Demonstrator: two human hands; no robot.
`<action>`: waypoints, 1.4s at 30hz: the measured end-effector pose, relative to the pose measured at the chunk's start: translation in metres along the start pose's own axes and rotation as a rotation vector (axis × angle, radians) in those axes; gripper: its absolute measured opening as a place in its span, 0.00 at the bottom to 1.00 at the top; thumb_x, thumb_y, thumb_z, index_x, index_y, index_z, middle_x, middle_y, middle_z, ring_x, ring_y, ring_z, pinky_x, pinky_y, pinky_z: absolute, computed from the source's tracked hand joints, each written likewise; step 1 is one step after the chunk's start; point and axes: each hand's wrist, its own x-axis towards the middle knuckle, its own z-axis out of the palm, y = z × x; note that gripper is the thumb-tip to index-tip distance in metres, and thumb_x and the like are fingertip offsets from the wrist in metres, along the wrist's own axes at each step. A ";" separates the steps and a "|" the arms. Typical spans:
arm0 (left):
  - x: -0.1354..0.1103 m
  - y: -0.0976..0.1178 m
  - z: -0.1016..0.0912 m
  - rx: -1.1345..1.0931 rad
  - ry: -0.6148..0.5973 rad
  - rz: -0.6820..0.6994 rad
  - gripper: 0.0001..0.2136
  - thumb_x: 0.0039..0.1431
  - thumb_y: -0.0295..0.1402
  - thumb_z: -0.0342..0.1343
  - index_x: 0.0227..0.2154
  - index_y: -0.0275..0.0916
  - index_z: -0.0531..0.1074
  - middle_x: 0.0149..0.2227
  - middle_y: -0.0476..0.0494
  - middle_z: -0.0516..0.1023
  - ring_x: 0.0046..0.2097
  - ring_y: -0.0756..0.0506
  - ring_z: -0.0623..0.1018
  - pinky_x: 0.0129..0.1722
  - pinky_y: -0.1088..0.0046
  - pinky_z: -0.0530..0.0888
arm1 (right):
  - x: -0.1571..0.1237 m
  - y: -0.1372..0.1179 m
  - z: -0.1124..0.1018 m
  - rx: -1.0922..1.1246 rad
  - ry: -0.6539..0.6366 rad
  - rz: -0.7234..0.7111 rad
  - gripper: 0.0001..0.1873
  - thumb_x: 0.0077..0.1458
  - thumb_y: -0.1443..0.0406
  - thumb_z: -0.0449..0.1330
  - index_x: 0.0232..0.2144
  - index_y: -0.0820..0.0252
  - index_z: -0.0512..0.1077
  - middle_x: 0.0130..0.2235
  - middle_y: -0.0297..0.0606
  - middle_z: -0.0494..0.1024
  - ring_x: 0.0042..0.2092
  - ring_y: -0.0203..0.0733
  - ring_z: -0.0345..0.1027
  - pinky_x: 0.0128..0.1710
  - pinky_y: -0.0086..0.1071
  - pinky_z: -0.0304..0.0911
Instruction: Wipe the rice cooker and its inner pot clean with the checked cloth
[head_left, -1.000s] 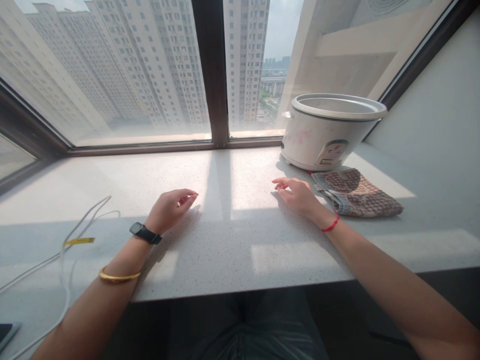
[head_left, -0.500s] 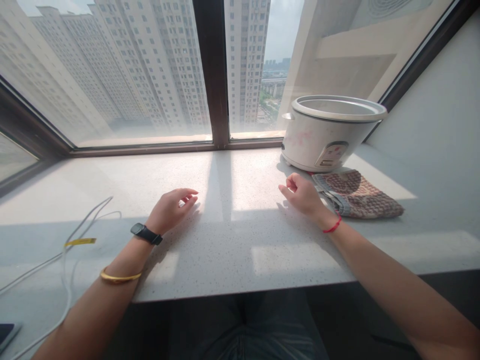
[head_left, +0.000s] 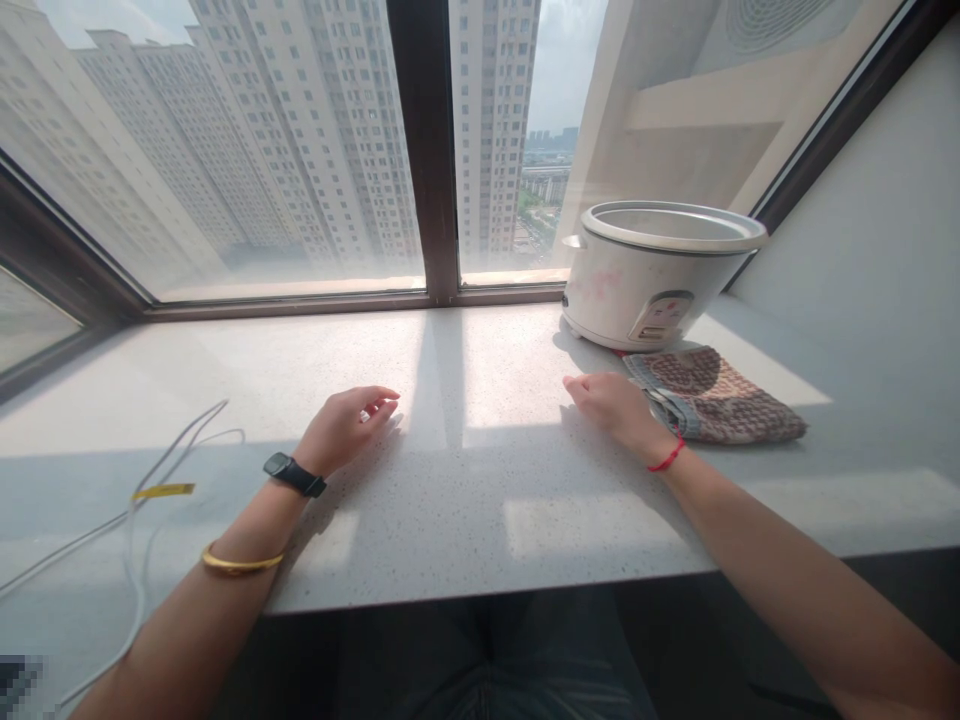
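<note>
My left hand (head_left: 349, 425) hovers or rests over the pale speckled sill (head_left: 450, 520), left of the middle. Its fingers are loosely curved, with a gap between thumb and fingers and nothing in them. On that arm are a black watch (head_left: 294, 474) and a gold bangle (head_left: 241, 560). My right hand (head_left: 611, 405) is curled with its fingers closed, and no object shows in it. A red string bracelet (head_left: 667, 456) circles that wrist. Just right of this hand lies a folded brown patterned cloth (head_left: 739, 405). Behind them stands a white rice cooker (head_left: 622, 285) without a lid.
A thin white cable (head_left: 136, 575) with a yellow tag (head_left: 165, 491) loops across the left of the sill. A dark window frame (head_left: 429, 150) borders the far side. The wall (head_left: 877, 240) closes off the right. The sill's front edge runs above my lap.
My right hand has turned slightly, and its thumb and fingers have drawn together. The left hand looks almost the same. The whole view has shifted a little.
</note>
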 end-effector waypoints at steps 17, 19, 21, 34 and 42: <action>0.000 0.001 -0.001 0.001 -0.051 -0.046 0.13 0.64 0.41 0.53 0.40 0.39 0.79 0.33 0.45 0.82 0.32 0.47 0.78 0.35 0.69 0.72 | 0.001 -0.009 -0.013 -0.213 -0.301 0.095 0.28 0.60 0.57 0.43 0.34 0.62 0.82 0.39 0.49 0.81 0.40 0.47 0.73 0.30 0.33 0.49; 0.000 0.002 -0.002 0.003 -0.054 -0.048 0.13 0.64 0.40 0.53 0.40 0.39 0.79 0.33 0.45 0.82 0.32 0.47 0.78 0.35 0.69 0.72 | 0.000 -0.009 -0.014 -0.206 -0.306 0.103 0.29 0.60 0.57 0.43 0.35 0.63 0.82 0.39 0.49 0.81 0.40 0.48 0.73 0.30 0.33 0.50; 0.000 0.002 -0.002 0.003 -0.055 -0.048 0.13 0.64 0.40 0.53 0.40 0.39 0.79 0.33 0.45 0.82 0.33 0.47 0.78 0.35 0.69 0.72 | 0.000 -0.010 -0.014 -0.204 -0.305 0.100 0.29 0.60 0.58 0.43 0.35 0.63 0.82 0.39 0.50 0.81 0.40 0.48 0.73 0.30 0.33 0.51; 0.000 0.001 -0.001 0.003 -0.067 -0.052 0.13 0.64 0.40 0.53 0.39 0.39 0.79 0.34 0.45 0.82 0.33 0.47 0.78 0.36 0.68 0.72 | -0.002 -0.010 -0.008 -0.265 -0.237 0.116 0.27 0.60 0.59 0.44 0.36 0.63 0.82 0.41 0.51 0.81 0.43 0.51 0.74 0.31 0.35 0.53; 0.000 0.000 0.000 0.015 -0.076 -0.049 0.13 0.64 0.40 0.53 0.39 0.39 0.79 0.35 0.44 0.82 0.33 0.47 0.78 0.36 0.68 0.72 | 0.000 -0.008 -0.010 -0.237 -0.282 0.109 0.28 0.60 0.59 0.42 0.38 0.64 0.82 0.44 0.51 0.81 0.45 0.52 0.74 0.32 0.35 0.53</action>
